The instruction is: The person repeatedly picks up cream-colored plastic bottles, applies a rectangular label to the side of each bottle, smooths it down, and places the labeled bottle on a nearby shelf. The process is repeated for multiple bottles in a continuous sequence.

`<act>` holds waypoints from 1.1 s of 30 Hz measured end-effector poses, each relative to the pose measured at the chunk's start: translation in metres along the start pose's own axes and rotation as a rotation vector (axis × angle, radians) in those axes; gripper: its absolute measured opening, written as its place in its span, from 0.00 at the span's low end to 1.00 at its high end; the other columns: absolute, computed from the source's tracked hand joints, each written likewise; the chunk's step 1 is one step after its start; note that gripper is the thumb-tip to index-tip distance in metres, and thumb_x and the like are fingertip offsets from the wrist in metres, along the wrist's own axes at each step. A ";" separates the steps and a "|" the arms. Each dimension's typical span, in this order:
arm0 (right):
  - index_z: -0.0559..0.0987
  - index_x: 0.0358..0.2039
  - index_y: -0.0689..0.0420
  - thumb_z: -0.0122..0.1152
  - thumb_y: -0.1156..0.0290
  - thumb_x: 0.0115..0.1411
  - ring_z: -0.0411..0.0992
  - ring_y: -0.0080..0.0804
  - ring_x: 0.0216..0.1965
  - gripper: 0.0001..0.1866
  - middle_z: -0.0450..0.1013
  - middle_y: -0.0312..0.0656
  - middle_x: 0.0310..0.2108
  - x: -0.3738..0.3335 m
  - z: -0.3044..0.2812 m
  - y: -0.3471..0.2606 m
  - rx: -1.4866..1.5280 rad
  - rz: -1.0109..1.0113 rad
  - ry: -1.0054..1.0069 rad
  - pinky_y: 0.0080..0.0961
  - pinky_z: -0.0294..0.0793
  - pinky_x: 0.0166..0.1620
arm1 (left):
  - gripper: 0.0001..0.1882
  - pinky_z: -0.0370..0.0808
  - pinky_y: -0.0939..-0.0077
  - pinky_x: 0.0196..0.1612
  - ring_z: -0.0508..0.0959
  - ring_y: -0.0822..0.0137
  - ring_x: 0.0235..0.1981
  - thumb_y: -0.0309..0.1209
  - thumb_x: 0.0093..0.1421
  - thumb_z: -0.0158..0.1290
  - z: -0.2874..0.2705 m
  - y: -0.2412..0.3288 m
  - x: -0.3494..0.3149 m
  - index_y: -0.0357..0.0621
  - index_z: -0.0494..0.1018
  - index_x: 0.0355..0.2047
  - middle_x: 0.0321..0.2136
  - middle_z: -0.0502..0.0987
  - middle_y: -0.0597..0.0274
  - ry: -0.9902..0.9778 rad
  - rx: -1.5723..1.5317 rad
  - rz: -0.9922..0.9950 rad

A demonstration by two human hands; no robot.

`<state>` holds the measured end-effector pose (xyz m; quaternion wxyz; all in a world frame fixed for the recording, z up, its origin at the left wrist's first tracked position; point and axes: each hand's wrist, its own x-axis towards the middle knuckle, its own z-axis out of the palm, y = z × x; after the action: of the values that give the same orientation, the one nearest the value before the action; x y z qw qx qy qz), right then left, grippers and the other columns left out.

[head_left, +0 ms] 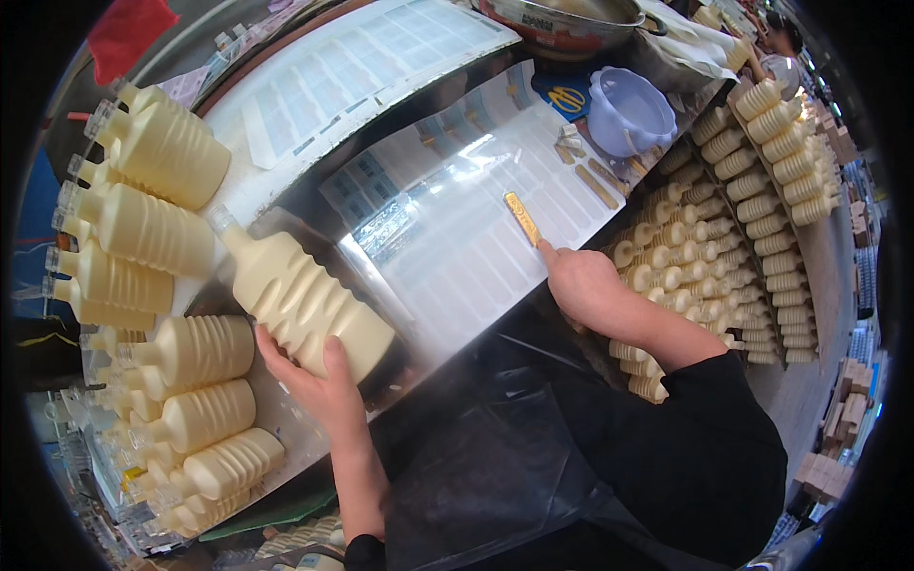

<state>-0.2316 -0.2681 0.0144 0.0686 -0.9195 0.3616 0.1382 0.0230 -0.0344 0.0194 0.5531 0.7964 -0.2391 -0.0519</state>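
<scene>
A cream ribbed plastic bottle (309,300) with a clear neck lies tilted at the near left of the work surface. My left hand (319,381) is closed around its lower side, thumb near the base. My right hand (590,285) has its fingers drawn together at the near end of a narrow, flat, yellow-gold tool (522,219), whose exact kind I cannot make out. That tool points away over a glossy sheet of labels (447,257) on the table. Other narrow strips (597,187) lie beyond it.
More cream bottles (157,228) are stacked at the left, necks outward. A lavender plastic basin (628,112) stands at the far right, beside a metal pan (562,24). Rows of bottles (695,257) fill the right side. Another label sheet (352,76) covers the far board.
</scene>
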 end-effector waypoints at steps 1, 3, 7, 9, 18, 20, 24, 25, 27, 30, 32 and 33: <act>0.71 0.57 0.67 0.58 0.76 0.57 0.80 0.48 0.31 0.26 0.78 0.50 0.32 0.000 0.001 0.001 0.043 -0.012 0.001 0.42 0.80 0.32 | 0.46 0.54 0.54 0.72 0.58 0.45 0.70 0.33 0.60 0.60 0.000 0.002 -0.002 0.36 0.47 0.73 0.69 0.55 0.40 0.069 0.145 0.115; 0.72 0.57 0.65 0.55 0.76 0.59 0.80 0.48 0.30 0.24 0.77 0.50 0.32 0.000 0.003 0.003 0.099 -0.046 0.064 0.43 0.79 0.32 | 0.47 0.54 0.53 0.72 0.58 0.43 0.70 0.31 0.58 0.62 0.000 0.014 -0.005 0.37 0.49 0.72 0.68 0.55 0.40 0.206 0.438 0.347; 0.74 0.57 0.57 0.55 0.76 0.59 0.77 0.48 0.28 0.23 0.73 0.47 0.34 -0.007 0.019 0.012 0.134 -0.137 0.240 0.43 0.78 0.32 | 0.29 0.70 0.56 0.57 0.74 0.48 0.53 0.26 0.55 0.64 0.003 0.037 -0.010 0.38 0.71 0.57 0.52 0.75 0.47 0.044 0.408 0.786; 0.75 0.56 0.55 0.58 0.76 0.59 0.77 0.45 0.28 0.22 0.72 0.44 0.34 -0.016 0.024 0.013 0.140 -0.169 0.265 0.43 0.77 0.30 | 0.16 0.75 0.62 0.43 0.79 0.53 0.38 0.21 0.51 0.62 0.025 0.052 -0.013 0.40 0.80 0.42 0.38 0.81 0.54 -0.113 0.178 0.803; 0.83 0.41 0.59 0.67 0.73 0.57 0.76 0.37 0.26 0.11 0.71 0.43 0.29 -0.015 0.044 0.036 0.238 -0.412 0.545 0.32 0.75 0.28 | 0.13 0.77 0.62 0.40 0.79 0.55 0.37 0.30 0.53 0.64 0.115 0.043 -0.041 0.43 0.82 0.40 0.34 0.81 0.55 -0.777 0.125 0.483; 0.83 0.36 0.63 0.68 0.72 0.58 0.75 0.32 0.26 0.08 0.73 0.42 0.27 -0.013 0.040 0.029 0.679 -0.206 0.411 0.29 0.74 0.29 | 0.16 0.76 0.60 0.42 0.79 0.53 0.38 0.31 0.51 0.65 0.125 0.044 -0.042 0.42 0.80 0.40 0.35 0.80 0.55 -0.715 0.132 0.523; 0.84 0.38 0.65 0.63 0.68 0.65 0.74 0.17 0.29 0.12 0.78 0.38 0.28 -0.006 0.004 -0.001 1.356 0.055 0.006 0.21 0.73 0.33 | 0.20 0.74 0.58 0.45 0.77 0.49 0.40 0.32 0.47 0.68 0.132 0.062 -0.040 0.42 0.76 0.39 0.36 0.76 0.54 -0.555 0.222 0.585; 0.85 0.41 0.65 0.62 0.67 0.66 0.76 0.18 0.29 0.13 0.80 0.38 0.27 -0.004 -0.001 -0.010 1.441 0.019 -0.029 0.20 0.74 0.33 | 0.20 0.74 0.58 0.45 0.76 0.49 0.41 0.31 0.46 0.68 0.132 0.064 -0.038 0.43 0.75 0.39 0.37 0.76 0.53 -0.520 0.250 0.599; 0.83 0.48 0.64 0.58 0.70 0.67 0.76 0.24 0.34 0.15 0.80 0.42 0.32 -0.001 -0.006 -0.027 1.442 -0.133 0.029 0.24 0.75 0.39 | 0.21 0.73 0.58 0.44 0.76 0.48 0.41 0.30 0.45 0.68 0.129 0.068 -0.031 0.44 0.73 0.38 0.37 0.75 0.53 -0.442 0.311 0.627; 0.81 0.50 0.62 0.56 0.71 0.64 0.76 0.38 0.39 0.16 0.78 0.49 0.36 -0.002 -0.029 -0.045 1.334 -0.301 0.104 0.32 0.73 0.45 | 0.15 0.73 0.58 0.40 0.77 0.50 0.36 0.25 0.46 0.66 0.113 0.067 -0.018 0.45 0.73 0.33 0.33 0.76 0.55 -0.286 0.306 0.692; 0.81 0.52 0.62 0.57 0.74 0.64 0.73 0.28 0.35 0.17 0.74 0.41 0.34 0.003 -0.034 -0.053 1.181 -0.395 0.199 0.25 0.72 0.41 | 0.11 0.73 0.64 0.34 0.76 0.57 0.29 0.23 0.47 0.65 0.099 0.067 -0.009 0.44 0.74 0.30 0.30 0.76 0.58 -0.183 0.268 0.746; 0.81 0.53 0.62 0.57 0.76 0.64 0.71 0.23 0.33 0.17 0.72 0.37 0.34 0.005 -0.037 -0.058 1.105 -0.446 0.242 0.21 0.71 0.38 | 0.10 0.74 0.63 0.34 0.76 0.56 0.29 0.23 0.47 0.64 0.091 0.068 -0.008 0.44 0.75 0.30 0.29 0.76 0.58 -0.193 0.230 0.670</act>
<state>-0.1803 -0.2374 0.0493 0.5216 -0.8105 0.1836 -0.1934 -0.0379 -0.1274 0.0447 0.4211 0.7224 -0.5420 0.0845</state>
